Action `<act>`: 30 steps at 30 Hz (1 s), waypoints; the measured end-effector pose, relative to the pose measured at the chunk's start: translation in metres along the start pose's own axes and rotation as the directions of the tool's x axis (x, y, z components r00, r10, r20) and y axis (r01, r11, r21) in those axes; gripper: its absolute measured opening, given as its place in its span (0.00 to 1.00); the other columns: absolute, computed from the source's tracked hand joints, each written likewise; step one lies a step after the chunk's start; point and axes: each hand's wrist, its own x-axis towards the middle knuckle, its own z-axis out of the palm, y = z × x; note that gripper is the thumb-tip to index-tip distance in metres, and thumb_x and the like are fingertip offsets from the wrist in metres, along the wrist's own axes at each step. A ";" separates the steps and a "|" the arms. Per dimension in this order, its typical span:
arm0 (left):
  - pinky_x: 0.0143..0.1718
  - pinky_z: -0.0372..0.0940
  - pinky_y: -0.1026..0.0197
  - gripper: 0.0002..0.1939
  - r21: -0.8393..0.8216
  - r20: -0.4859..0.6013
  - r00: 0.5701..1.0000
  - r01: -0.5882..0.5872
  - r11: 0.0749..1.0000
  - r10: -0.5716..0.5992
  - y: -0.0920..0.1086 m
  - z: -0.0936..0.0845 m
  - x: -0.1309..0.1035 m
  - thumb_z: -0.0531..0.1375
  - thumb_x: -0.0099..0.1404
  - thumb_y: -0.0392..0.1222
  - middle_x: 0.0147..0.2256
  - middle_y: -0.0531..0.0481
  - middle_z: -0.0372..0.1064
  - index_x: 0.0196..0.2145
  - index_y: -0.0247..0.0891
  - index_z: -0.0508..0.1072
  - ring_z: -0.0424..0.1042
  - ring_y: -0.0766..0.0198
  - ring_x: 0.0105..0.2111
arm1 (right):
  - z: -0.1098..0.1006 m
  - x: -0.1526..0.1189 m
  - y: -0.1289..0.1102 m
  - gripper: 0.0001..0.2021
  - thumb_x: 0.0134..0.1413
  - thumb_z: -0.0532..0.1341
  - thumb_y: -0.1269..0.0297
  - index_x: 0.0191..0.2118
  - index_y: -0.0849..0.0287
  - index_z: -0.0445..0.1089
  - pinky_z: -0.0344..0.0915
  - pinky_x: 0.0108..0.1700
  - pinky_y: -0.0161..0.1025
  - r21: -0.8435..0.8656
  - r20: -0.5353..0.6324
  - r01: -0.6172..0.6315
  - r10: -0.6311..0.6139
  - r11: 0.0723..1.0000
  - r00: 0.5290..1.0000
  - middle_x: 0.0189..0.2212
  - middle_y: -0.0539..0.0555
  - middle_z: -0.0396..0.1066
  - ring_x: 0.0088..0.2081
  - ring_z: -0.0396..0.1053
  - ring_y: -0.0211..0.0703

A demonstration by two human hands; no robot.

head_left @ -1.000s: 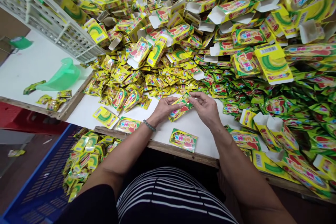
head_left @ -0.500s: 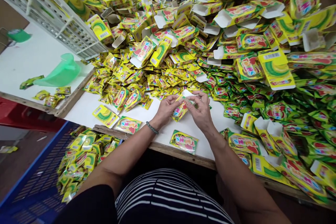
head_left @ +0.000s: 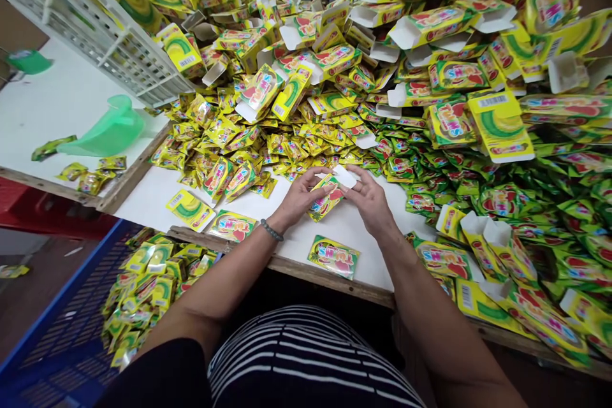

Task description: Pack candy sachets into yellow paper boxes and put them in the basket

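Note:
Between my two hands is a small yellow and green candy box (head_left: 323,204), tilted, with its white end flap (head_left: 345,176) standing out at the upper right. My left hand (head_left: 300,196) is closed on the box's left side, thumb across its front. My right hand (head_left: 370,199) pinches the flap end with thumb and fingers; the far fingertips are partly hidden. Below them on the white table (head_left: 291,252) lies a flat candy box (head_left: 333,257). Two more boxes lie to the left, a yellow box (head_left: 190,209) and a green-edged box (head_left: 233,226).
A heap of open candy boxes (head_left: 329,60) covers the back. Yellow wrapped packets (head_left: 224,131) and green wrapped packets (head_left: 502,201) lie before it. A white plastic crate (head_left: 119,38) and green scoop (head_left: 108,131) are at left. A blue basket (head_left: 62,325) with filled boxes stands below the wooden edge.
My right hand has shifted from the box's front to its flap end, and the white flap shows more. The box has moved slightly left in my left hand.

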 end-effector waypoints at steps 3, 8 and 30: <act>0.27 0.58 0.67 0.30 -0.036 -0.030 0.999 0.025 0.999 -0.026 -0.001 0.000 -0.001 0.71 0.47 0.50 0.26 0.58 0.69 0.45 0.40 0.66 0.66 0.70 0.23 | 0.000 -0.002 -0.006 0.20 0.49 0.65 0.50 0.47 0.53 0.73 0.70 0.47 0.46 -0.087 0.033 0.056 -0.053 0.995 0.998 0.40 0.53 0.78 0.42 0.74 0.47; 0.24 0.56 0.68 0.29 -0.052 -0.058 0.998 0.008 0.999 -0.011 -0.002 -0.001 -0.002 0.72 0.47 0.47 0.22 0.60 0.68 0.44 0.39 0.65 0.65 0.72 0.20 | 0.000 -0.003 -0.008 0.12 0.52 0.64 0.52 0.34 0.54 0.78 0.69 0.46 0.44 -0.133 -0.019 0.132 -0.135 0.982 0.991 0.34 0.51 0.78 0.39 0.73 0.45; 0.26 0.58 0.66 0.25 0.142 -0.031 0.994 -0.096 0.985 0.102 -0.006 -0.003 0.000 0.69 0.50 0.53 0.23 0.52 0.71 0.41 0.33 0.79 0.64 0.71 0.23 | -0.008 0.002 -0.003 0.14 0.41 0.69 0.53 0.32 0.56 0.80 0.65 0.28 0.36 -0.050 -0.110 -0.109 0.103 0.993 0.989 0.26 0.51 0.78 0.26 0.70 0.39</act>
